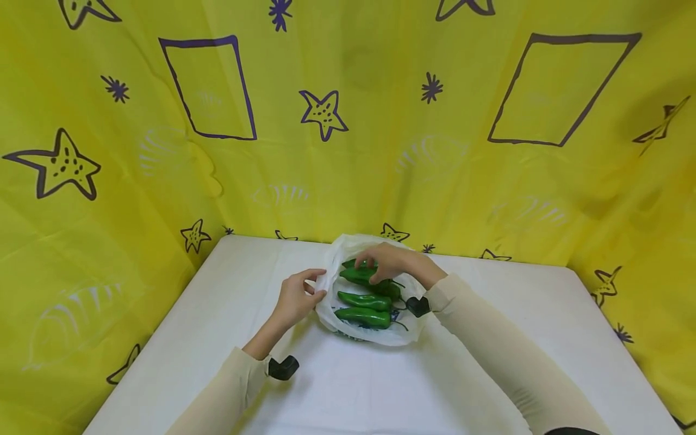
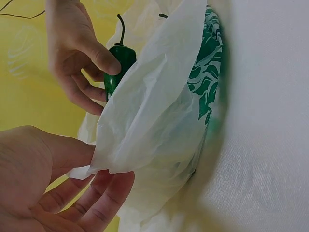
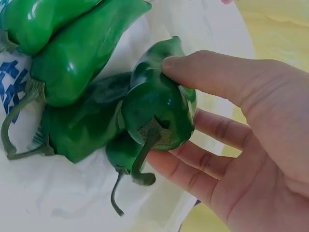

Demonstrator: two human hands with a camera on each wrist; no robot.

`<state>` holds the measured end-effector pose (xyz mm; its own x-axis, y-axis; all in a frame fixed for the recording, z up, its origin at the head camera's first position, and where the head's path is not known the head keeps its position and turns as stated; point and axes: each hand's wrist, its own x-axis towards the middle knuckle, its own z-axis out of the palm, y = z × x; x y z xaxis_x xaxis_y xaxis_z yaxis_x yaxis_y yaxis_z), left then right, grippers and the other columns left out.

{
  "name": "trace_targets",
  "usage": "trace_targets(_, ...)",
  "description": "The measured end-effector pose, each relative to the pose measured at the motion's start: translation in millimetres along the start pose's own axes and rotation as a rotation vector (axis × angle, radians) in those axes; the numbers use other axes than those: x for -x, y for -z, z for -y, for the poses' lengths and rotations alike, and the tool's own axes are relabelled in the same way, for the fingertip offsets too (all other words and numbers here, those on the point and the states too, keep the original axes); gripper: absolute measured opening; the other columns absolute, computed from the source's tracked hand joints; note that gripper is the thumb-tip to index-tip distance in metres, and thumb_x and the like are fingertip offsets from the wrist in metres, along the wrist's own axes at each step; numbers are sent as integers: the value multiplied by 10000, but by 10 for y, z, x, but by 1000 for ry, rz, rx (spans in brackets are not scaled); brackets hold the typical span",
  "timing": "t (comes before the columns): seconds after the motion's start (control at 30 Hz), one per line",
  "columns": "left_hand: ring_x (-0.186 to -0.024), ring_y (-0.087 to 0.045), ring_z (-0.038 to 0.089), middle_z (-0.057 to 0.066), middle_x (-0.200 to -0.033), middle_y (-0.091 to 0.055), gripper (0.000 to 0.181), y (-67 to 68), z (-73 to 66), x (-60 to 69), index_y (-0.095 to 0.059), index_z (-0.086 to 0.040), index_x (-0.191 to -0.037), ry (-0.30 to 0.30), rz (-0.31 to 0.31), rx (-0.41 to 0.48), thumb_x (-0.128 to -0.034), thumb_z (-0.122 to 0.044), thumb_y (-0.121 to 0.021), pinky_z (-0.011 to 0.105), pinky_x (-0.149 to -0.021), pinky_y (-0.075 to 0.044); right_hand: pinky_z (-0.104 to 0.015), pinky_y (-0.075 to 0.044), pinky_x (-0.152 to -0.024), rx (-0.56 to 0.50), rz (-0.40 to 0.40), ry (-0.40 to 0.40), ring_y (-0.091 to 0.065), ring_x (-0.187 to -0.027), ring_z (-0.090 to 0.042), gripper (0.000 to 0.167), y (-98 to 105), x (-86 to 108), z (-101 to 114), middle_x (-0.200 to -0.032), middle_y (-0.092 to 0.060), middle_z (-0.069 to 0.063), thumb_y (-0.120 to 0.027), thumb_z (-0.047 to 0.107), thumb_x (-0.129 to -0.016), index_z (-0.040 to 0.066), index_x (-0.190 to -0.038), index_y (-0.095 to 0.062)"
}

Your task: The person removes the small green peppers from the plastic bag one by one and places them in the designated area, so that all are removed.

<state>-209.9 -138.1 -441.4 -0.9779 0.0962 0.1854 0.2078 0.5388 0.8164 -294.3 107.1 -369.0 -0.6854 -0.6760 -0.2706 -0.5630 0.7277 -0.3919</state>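
A white plastic bag (image 1: 405,339) with its mouth spread wide holds several green peppers (image 1: 363,317). My left hand (image 1: 296,297) pinches the bag's left rim between thumb and fingers; the left wrist view shows the plastic (image 2: 145,111) in that hand (image 2: 63,179). Over the far part of the bag, my right hand (image 1: 388,261) grips one green pepper, thumb on top and fingers beneath. In the right wrist view that pepper (image 3: 157,104) lies in the hand (image 3: 256,125), its stem downward, above other peppers (image 3: 72,58). The right fingertips are partly hidden behind it.
The bag lies on a white table (image 1: 337,386), near its back edge. A yellow curtain (image 1: 359,163) with drawn stars and frames hangs behind and along both sides. Green print (image 2: 207,67) shows on the bag's outside. Dark bands sit at both wrists.
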Motion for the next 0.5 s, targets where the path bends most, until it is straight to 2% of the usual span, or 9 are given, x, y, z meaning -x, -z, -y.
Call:
trace_targets(0.37, -737, -631, 213, 171, -1132, -682, 423, 1, 4, -4, -702, -33, -1273, -1, -14, 16, -862, 33, -776, 253, -530, -539, -434, -517, -946, 19, -91, 66, -600, -1114, -295, 406, 56, 142, -28, -1225, -665, -95, -766, 99, -918, 112, -1313, -672)
trace_targets(0.5, -737, -638, 219, 174, -1121, -686, 414, -1, -5, 3, -709, -31, -1261, -12, -26, 18, -858, 36, -777, 256, -522, -537, -381, -542, -860, 13, -135, 106, -624, -1013, -250, 410, 82, 204, -47, -1208, -678, -101, -779, 77, -900, 84, -1297, -676)
